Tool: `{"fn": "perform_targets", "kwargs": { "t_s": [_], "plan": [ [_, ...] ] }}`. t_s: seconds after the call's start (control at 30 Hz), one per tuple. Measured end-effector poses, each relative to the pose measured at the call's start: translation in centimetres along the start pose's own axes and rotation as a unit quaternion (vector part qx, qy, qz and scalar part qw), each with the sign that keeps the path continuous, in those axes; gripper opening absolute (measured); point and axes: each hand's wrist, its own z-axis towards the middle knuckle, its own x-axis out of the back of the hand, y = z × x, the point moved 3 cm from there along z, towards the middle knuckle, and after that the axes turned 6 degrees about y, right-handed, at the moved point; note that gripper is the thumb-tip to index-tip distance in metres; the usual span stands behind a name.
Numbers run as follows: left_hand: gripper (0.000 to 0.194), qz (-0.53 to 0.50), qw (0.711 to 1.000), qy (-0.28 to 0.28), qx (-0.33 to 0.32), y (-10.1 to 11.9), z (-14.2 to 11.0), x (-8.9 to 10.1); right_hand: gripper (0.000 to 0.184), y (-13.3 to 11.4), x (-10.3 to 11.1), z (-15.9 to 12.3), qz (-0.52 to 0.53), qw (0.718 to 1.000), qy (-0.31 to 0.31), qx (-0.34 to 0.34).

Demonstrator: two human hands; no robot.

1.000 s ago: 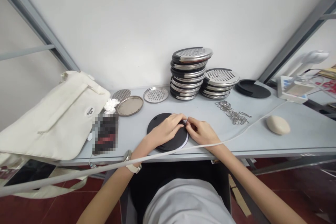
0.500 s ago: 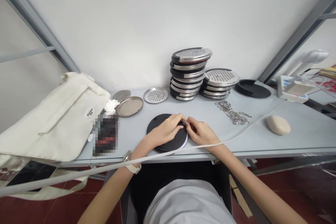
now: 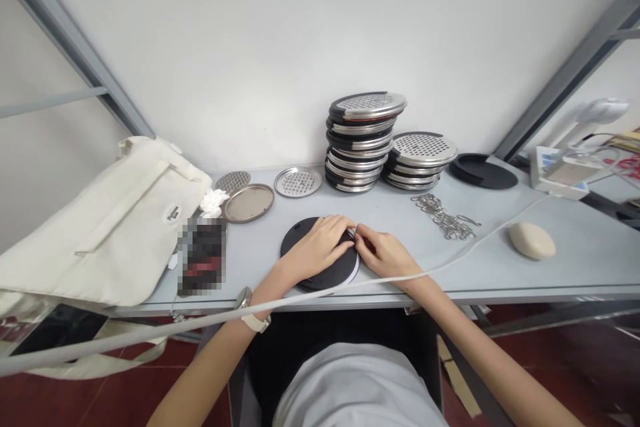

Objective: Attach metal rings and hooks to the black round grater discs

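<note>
A round black disc (image 3: 330, 275) lies on the grey desk near its front edge, with a pale rim showing along its right side. Over the top of it rests my left hand (image 3: 320, 243), thumb and fingers closing toward the disc's right edge. My right hand (image 3: 381, 250) is at that same edge, its fingers curled and pinched together. A small dark, thin piece sits between the fingertips of both hands; it is too small to name. A heap of small metal clips (image 3: 445, 217) lies to the right of my right hand.
Behind stand a tall stack of round graters (image 3: 365, 143) and a shorter stack (image 3: 423, 160). A black round tray (image 3: 484, 171), loose grater discs (image 3: 299, 183), a white bag (image 3: 105, 227) and a beige oval object (image 3: 532, 241) lie around. A white cable (image 3: 310, 295) crosses in front of my hands.
Both hands stay at the disc's right edge. My left fingers have straightened slightly over the disc. The whole view has shifted a little.
</note>
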Motion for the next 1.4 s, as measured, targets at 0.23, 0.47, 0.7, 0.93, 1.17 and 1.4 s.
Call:
{"fn": "perform_targets", "kwargs": {
  "t_s": [0.23,0.47,0.7,0.93,1.17,1.4],
  "plan": [
    [0.021,-0.01,1.0,0.005,-0.009,-0.11,0.07,-0.05,0.019,-0.01,-0.02,-0.05,0.024,1.0,0.005,0.0],
    [0.018,-0.008,1.0,0.002,-0.001,0.01,0.06,0.0,0.02,0.1,-0.14,-0.1,0.029,0.999,0.01,-0.015],
    [0.017,-0.012,1.0,0.004,-0.009,0.01,0.1,-0.12,0.02,0.0,-0.01,-0.16,0.031,0.999,0.014,-0.021],
    [0.018,-0.01,1.0,0.0,-0.009,0.13,0.12,-0.04,0.021,0.02,-0.05,-0.17,0.033,0.999,0.015,-0.016],
    [0.018,-0.013,1.0,-0.002,-0.006,0.05,0.14,-0.11,0.022,0.04,-0.03,-0.15,0.025,0.999,0.01,-0.018],
    [0.019,-0.011,1.0,-0.006,-0.004,0.0,0.13,-0.09,0.022,0.12,-0.11,-0.12,0.032,0.999,0.009,-0.017]
  ]
}}
